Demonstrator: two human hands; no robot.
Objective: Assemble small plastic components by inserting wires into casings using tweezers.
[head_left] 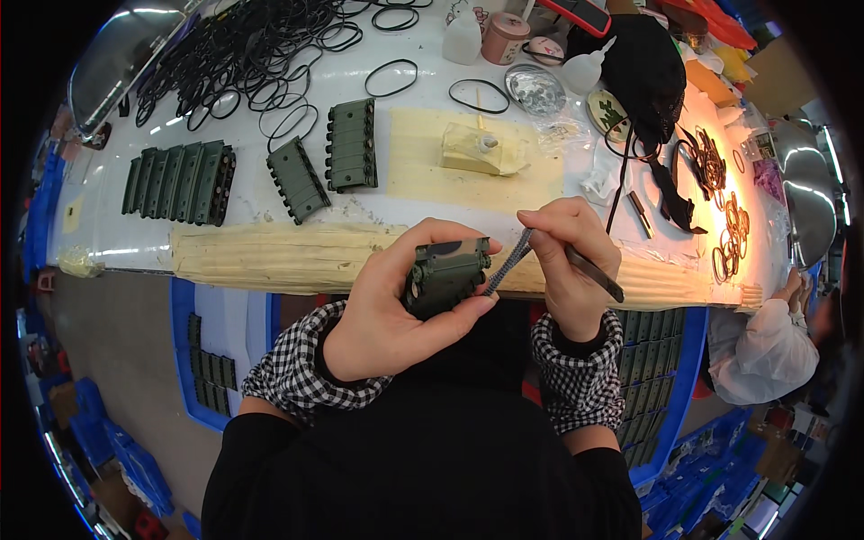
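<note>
Holding a green hull (445,274) in the closed left hand (382,315), with fingers and thumb around its sides, at the near edge of a white table (247,166). Pinching the upper end of a grey track (510,261) between thumb and fingers of the right hand (574,270), with the lower end touching or just beside the hull; also gripping a dark tool (596,275) in the same hand, angled down to the right. Showing cream tape (270,256) along the table's front and, behind it at left, several green parts (180,183). Including, farther back, a tangled heap of black bands (225,54); at centre, a tape-wrapped block (472,151) on a yellow patch (409,171); toward the right, a pink tin (505,38), a white bottle (462,40) and a black cap (634,76). Revealing, lower down, a left blue tray (184,360) and a right blue tray (688,382), both with rows of green pieces (648,360). Extending outward to grey floor (117,342), blue crates (135,459) and, at far right, a co-worker's pale sleeve (765,351).
</note>
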